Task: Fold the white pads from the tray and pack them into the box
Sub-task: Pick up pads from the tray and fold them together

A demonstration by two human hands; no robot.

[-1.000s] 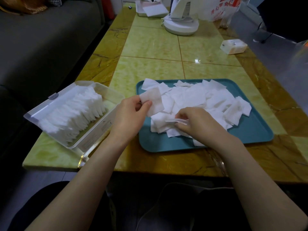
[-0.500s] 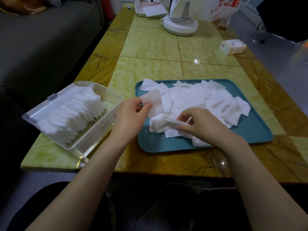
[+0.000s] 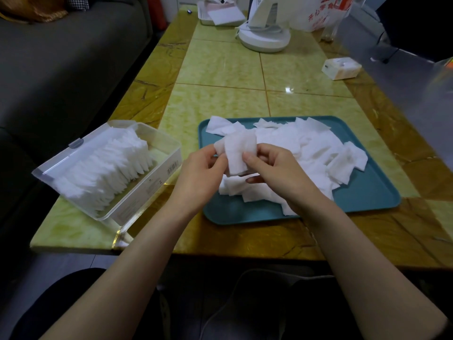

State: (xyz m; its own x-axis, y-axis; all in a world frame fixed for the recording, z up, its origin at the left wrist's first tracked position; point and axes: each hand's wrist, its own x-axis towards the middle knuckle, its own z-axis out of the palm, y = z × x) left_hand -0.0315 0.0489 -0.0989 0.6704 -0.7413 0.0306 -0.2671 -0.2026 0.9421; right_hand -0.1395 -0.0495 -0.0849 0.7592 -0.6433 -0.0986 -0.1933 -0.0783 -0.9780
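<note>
1. We hold one white pad [image 3: 236, 153] up between both hands, above the near-left part of the teal tray [image 3: 367, 192].
2. Our left hand [image 3: 203, 173] pinches the pad's left edge, its fingers [image 3: 217, 157] curled round it.
3. Our right hand [image 3: 277, 173] pinches the right edge, with the thumb on the front and the other fingers curled behind.
4. The pad is bent, and its lower part hangs between our thumbs.
5. The loose pile of pads [image 3: 306, 148] lies spread across the tray, under and beyond our right hand.
6. The clear box [image 3: 157, 177] sits open on the desk [image 3: 220, 67] just left of the tray, with a row of folded pads [image 3: 105, 170] standing on edge inside.
7. Farther back on the desk are a round white base [image 3: 263, 39] and a small white carton [image 3: 341, 68], well apart from the tray.
</note>
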